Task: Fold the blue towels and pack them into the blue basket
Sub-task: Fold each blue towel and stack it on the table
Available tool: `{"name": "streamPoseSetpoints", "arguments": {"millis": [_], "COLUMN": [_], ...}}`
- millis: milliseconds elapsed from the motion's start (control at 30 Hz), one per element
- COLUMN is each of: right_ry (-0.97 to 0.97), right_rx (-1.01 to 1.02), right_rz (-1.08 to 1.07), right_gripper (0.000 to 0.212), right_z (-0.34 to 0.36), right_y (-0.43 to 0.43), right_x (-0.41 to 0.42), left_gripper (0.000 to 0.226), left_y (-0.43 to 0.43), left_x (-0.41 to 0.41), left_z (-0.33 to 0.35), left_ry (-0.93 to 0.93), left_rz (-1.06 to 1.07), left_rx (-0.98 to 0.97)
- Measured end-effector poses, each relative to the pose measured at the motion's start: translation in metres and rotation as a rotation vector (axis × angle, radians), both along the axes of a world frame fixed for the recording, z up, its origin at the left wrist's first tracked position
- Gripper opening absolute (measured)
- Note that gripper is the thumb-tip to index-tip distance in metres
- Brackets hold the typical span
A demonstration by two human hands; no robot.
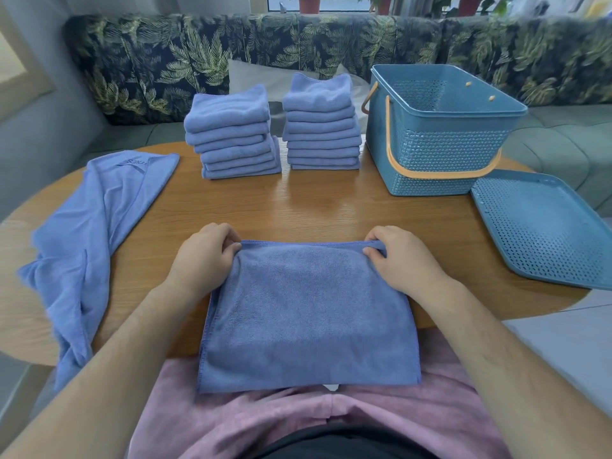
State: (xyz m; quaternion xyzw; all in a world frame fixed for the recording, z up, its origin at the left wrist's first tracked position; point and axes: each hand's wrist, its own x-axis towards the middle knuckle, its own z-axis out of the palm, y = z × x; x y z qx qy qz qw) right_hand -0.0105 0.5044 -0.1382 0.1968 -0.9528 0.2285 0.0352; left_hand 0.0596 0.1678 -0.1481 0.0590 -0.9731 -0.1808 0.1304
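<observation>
At the near edge of the round wooden worktop (pixel 331 207), head view: a soft blue microfibre towel (pixel 308 313) lies flat, its near part draped over the worktop edge onto the person's lap. Left hand (pixel 205 253) pinches the far left corner, right hand (pixel 400 256) pinches the far right corner; each grip is closed on the hem, fingers curled over, thumbs under the cloth.

Farther back stand two stacks of folded blue towels, the left stack (pixel 236 137) a little untidy, the right stack (pixel 321 127) taller and squarer. To their right sits the blue perforated plastic basket (pixel 440 160) with an orange handle; it looks empty, though its floor is not fully seen. Its flat blue perforated lid (pixel 543 230) lies just beside it, near the worktop's right edge. One large unfolded blue cloth (pixel 96 226) sprawls at the left, part hanging off.

Judgement: folding step in hand, packing not yet begun. Next move likely calls for drawing both corners toward the body evenly, matching the far hem to the near hem, then halving again to the stacks' size.
</observation>
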Motion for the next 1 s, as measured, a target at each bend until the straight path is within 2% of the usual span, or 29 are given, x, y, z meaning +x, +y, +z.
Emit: {"name": "streamPoseSetpoints", "arguments": {"millis": [133, 267, 367, 467, 633, 1000], "right_ry": [-0.022, -0.022, 0.057, 0.107, 0.058, 0.029], "right_rx": [0.017, 0.048, 0.086, -0.011, -0.092, -0.219], "right_rz": [-0.013, 0.001, 0.007, 0.008, 0.011, -0.047], "right_gripper": [0.016, 0.018, 0.017, 0.009, 0.004, 0.017], "right_z": [-0.005, -0.009, -0.011, -0.006, -0.001, 0.002], "right_y": [-0.001, -0.003, -0.004, -0.002, -0.003, 0.007], "right_x": [-0.002, -0.001, 0.003, 0.004, 0.004, -0.002], "left_gripper": [0.018, 0.01, 0.008, 0.007, 0.005, 0.012], "left_y": [-0.003, -0.001, -0.003, -0.003, -0.003, -0.008], "left_x": [-0.004, -0.007, -0.005, -0.004, -0.005, -0.001], "left_z": [-0.004, -0.006, -0.01, -0.011, -0.01, -0.005], "left_ry": [-0.02, -0.035, 0.007, 0.068, 0.017, 0.02], "left_rz": [0.01, -0.041, -0.036, -0.022, -0.087, -0.081], "left_rx": [0.035, 0.041, -0.013, -0.059, -0.053, -0.013]}}
